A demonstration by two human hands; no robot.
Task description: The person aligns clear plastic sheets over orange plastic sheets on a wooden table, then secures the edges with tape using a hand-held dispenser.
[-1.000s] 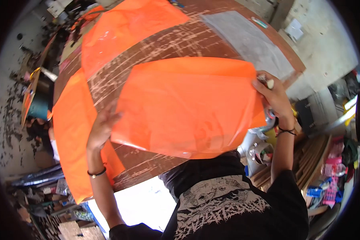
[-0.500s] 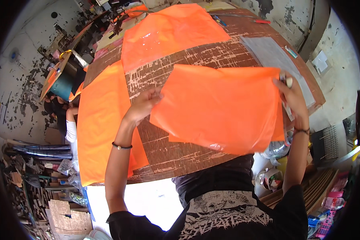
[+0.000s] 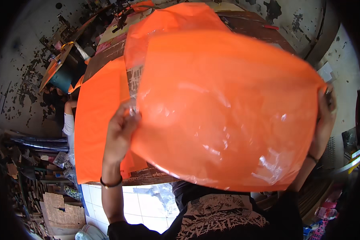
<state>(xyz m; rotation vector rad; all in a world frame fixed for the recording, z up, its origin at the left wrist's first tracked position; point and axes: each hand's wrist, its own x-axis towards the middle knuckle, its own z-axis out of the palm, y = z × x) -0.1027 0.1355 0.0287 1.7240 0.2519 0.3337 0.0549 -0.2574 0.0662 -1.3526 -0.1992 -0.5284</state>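
A large orange sheet with a glossy, see-through plastic face (image 3: 228, 108) is held up between my two hands, bulging and a little blurred. My left hand (image 3: 122, 130) pinches its left edge between thumb and fingers. At the opposite edge, my right hand (image 3: 326, 118) is closed on the sheet, its fingers partly behind it; something small and dark shows at those fingers, too unclear to name. Beneath, the brown worn tabletop (image 3: 150, 176) is mostly covered by the sheet. Orange fabric (image 3: 100, 120) lies on the table's left side, close to my left hand.
Another orange sheet with shiny plastic (image 3: 180, 18) lies at the table's far side. A red-handled tool (image 3: 271, 27) rests near the far right edge. At far left a person in dark clothes (image 3: 56, 104) is partly visible. Scrap boards and cardboard (image 3: 62, 208) are piled at lower left.
The orange sheet has been raised toward me and tilted, so its glossy plastic face shows. My hands have moved farther apart, the left down and leftward, the right outward. Both keep hold.
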